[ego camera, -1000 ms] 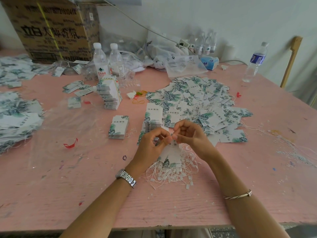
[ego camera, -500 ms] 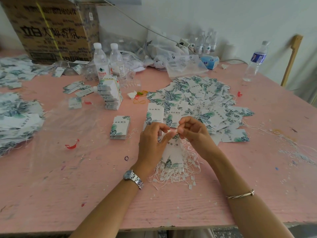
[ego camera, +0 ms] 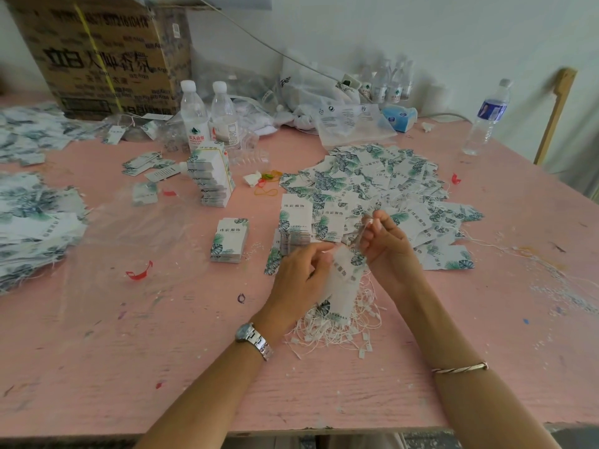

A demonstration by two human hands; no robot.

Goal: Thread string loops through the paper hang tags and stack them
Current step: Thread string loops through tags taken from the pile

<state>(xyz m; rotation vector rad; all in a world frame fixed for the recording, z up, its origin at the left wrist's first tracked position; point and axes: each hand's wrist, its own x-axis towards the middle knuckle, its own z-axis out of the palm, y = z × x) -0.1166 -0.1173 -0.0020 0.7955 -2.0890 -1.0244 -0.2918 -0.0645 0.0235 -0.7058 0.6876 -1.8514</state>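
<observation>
Pink surface held a heap of string loops. Above it, the left hand gripped a blurred hang tag with curled fingers. The right hand pinched a string at the tag's top.

Pink table bears scattered hang tags (leaf-printed), water bottles.

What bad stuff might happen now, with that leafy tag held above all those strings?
1. The thin white string pinched by the right hand might slip out of the white leaf-printed paper tag held by the left hand.
2. The tangled pile of white string loops underneath might snag and lift too.
3. The tall stack of tags might topple if bumped.
</observation>
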